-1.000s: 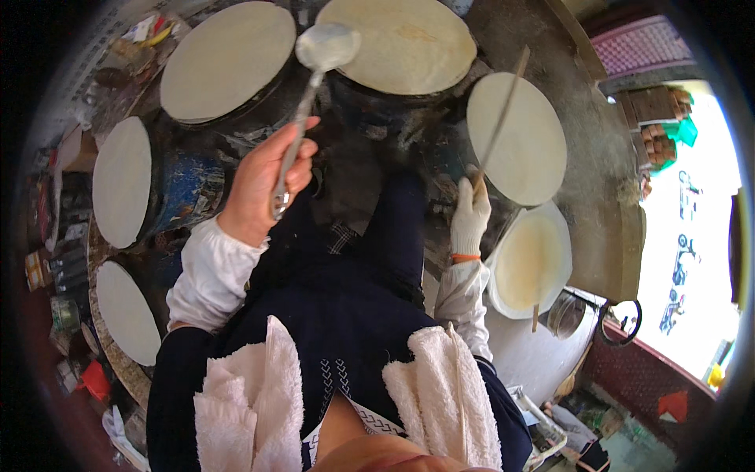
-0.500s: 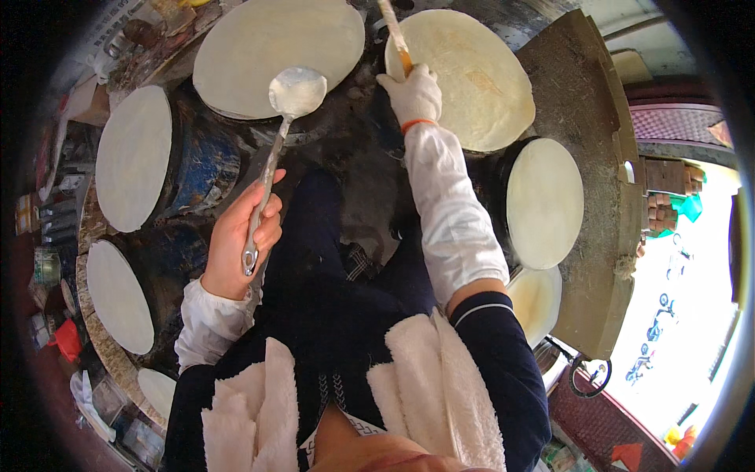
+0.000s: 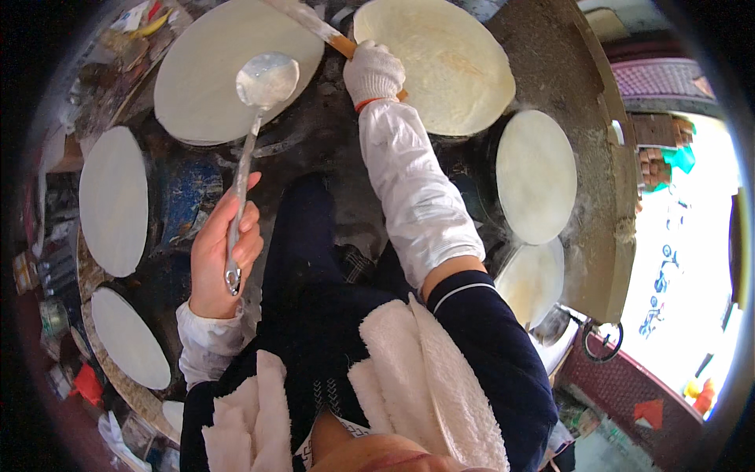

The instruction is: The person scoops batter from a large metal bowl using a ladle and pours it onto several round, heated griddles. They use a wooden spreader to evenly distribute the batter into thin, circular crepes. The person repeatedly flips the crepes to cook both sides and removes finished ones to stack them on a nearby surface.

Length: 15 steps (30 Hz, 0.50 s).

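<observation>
My bare left hand [image 3: 224, 256] is wrapped round the handle of a metal ladle [image 3: 267, 81]. The ladle's bowl, coated with whitish batter, hangs over the near right part of a large pale flatbread [image 3: 208, 94] at the back left. In a white knit glove, my right hand [image 3: 374, 72] grips the wooden handle of a long flat spatula [image 3: 303, 17]. Its whitish blade points left, above the far right side of that flatbread; whether it touches cannot be told. Right of the glove lies another flatbread [image 3: 448, 67], with faint browned marks.
Several more pale rounds ring me: left [image 3: 114, 200], lower left [image 3: 130, 338], right [image 3: 536, 177] and lower right [image 3: 532, 285]. A blue drum [image 3: 189, 200] stands near the left round. A brown board [image 3: 586, 157] curves along the right; a doorway opens beyond.
Both hands have shifted left in the picture, and the view has moved too. The spatula has swung from nearly upright to pointing left, over the back left flatbread.
</observation>
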Each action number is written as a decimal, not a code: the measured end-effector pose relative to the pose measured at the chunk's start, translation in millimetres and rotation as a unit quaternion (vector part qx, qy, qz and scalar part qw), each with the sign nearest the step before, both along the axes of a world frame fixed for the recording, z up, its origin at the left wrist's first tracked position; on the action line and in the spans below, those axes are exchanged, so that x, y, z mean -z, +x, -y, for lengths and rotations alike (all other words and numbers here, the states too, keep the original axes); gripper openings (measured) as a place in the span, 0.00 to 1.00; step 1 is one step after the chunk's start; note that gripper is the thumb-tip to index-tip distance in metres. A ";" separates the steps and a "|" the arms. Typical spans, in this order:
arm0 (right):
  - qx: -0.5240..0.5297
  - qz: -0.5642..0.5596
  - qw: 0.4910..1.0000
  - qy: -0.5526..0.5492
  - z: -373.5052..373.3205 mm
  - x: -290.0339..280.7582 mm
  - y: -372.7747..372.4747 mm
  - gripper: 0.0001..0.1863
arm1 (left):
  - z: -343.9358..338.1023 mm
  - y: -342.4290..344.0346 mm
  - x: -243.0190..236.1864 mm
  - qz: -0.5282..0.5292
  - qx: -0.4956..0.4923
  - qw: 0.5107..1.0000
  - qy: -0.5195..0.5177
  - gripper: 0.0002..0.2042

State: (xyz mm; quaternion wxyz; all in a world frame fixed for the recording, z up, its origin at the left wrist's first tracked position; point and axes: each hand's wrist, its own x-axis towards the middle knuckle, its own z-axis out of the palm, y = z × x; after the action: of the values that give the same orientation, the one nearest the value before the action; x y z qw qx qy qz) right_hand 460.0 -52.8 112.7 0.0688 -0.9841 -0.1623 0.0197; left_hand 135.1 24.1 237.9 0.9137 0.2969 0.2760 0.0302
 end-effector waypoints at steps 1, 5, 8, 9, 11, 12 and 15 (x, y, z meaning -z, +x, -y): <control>0.022 0.016 1.000 0.015 6.9 -7.3 -2.3 0.18 | 1.4 -0.5 0.1 0.006 0.005 1.000 -0.002 0.20; 0.110 0.035 0.975 0.192 48.5 -39.8 -16.0 0.19 | 8.7 -3.2 -3.4 0.005 0.004 1.000 0.006 0.20; 0.144 0.197 0.915 0.321 106.8 -62.1 -14.4 0.17 | 14.0 -2.6 -8.2 -0.001 0.009 1.000 0.018 0.20; 0.147 0.248 0.885 0.364 141.6 -76.3 -7.5 0.16 | 16.5 0.2 -8.9 -0.002 0.022 1.000 0.015 0.19; 0.168 0.179 0.828 0.505 221.9 -77.9 25.4 0.14 | 19.3 -2.4 -7.7 0.006 0.030 0.999 0.016 0.19; 0.194 0.216 0.827 0.482 251.8 -106.4 18.4 0.16 | 20.5 -3.1 -6.4 0.010 0.038 0.999 0.016 0.19; 0.176 0.216 0.738 0.614 413.3 -128.8 38.5 0.16 | 40.1 7.9 -2.1 0.013 0.063 0.998 -0.003 0.20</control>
State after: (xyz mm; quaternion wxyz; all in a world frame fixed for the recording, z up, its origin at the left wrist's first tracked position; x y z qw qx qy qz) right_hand 498.5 -466.1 241.6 0.6237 -0.7172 0.0261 -0.3098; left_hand 143.0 -16.0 240.0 0.9180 0.3105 0.2454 -0.0240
